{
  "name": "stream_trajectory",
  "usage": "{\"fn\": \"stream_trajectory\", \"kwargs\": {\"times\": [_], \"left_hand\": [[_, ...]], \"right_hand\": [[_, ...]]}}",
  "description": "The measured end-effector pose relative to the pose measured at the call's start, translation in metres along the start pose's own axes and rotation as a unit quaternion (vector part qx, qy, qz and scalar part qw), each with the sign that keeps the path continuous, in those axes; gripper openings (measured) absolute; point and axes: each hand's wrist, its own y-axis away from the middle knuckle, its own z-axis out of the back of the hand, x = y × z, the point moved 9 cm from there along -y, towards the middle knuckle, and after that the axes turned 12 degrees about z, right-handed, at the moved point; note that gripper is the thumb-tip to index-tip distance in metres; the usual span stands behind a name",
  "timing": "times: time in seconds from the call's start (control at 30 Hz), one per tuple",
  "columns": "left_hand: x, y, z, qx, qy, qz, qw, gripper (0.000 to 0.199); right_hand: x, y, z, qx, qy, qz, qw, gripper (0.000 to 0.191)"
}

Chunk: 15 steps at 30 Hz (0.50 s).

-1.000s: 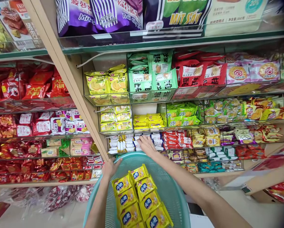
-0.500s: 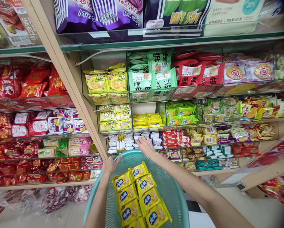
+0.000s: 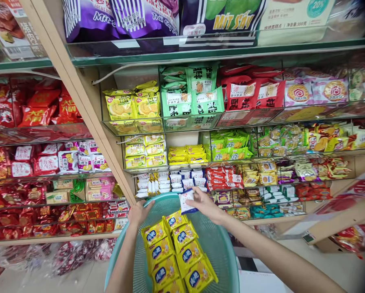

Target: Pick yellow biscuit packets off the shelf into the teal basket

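My right hand (image 3: 206, 204) pinches a small white and blue snack packet (image 3: 187, 202) over the far rim of a teal plastic basket (image 3: 228, 260). The basket's left far rim is gripped by my left hand (image 3: 140, 211), thumb along the edge. Inside the basket lie several yellow snack packets (image 3: 187, 255) with blue labels, set in two rows. Just beyond the rim, a shelf bin holds similar white and blue packets (image 3: 185, 179), beside white and gold packets (image 3: 153, 183) on the left and red packets (image 3: 223, 178) on the right.
Tiered shelves of packaged snacks rise in front, with a wooden upright (image 3: 79, 97) left of centre. A glass shelf (image 3: 200, 53) with large bags spans the top. Clear plastic bags (image 3: 74, 254) lie low at the left; a cardboard box (image 3: 329, 244) stands at the lower right.
My right hand has come back from the shelf bin to the basket's rim and now holds a white and blue packet. My left hand keeps its grip on the basket.
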Motion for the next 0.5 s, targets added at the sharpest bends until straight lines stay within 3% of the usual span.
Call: {"fn": "stream_trajectory", "kwargs": {"times": [0.07, 0.2, 0.37, 0.5], "left_hand": [[-0.001, 0.000, 0.000, -0.001, -0.001, -0.003, 1.000, 0.072], [-0.002, 0.000, 0.000, 0.000, -0.003, -0.002, 1.000, 0.070], [-0.002, 0.001, 0.002, -0.009, -0.006, -0.001, 1.000, 0.068], [-0.001, 0.003, 0.004, -0.007, -0.013, -0.005, 1.000, 0.064]], "right_hand": [[-0.007, 0.022, -0.008, 0.051, -0.091, -0.058, 0.993, 0.043], [-0.020, 0.058, -0.019, 0.147, -0.105, -0.128, 0.975, 0.044], [-0.047, 0.088, -0.037, 0.280, -0.037, -0.173, 0.943, 0.058], [-0.058, 0.097, -0.041, 0.348, 0.081, -0.166, 0.919, 0.060]]}}
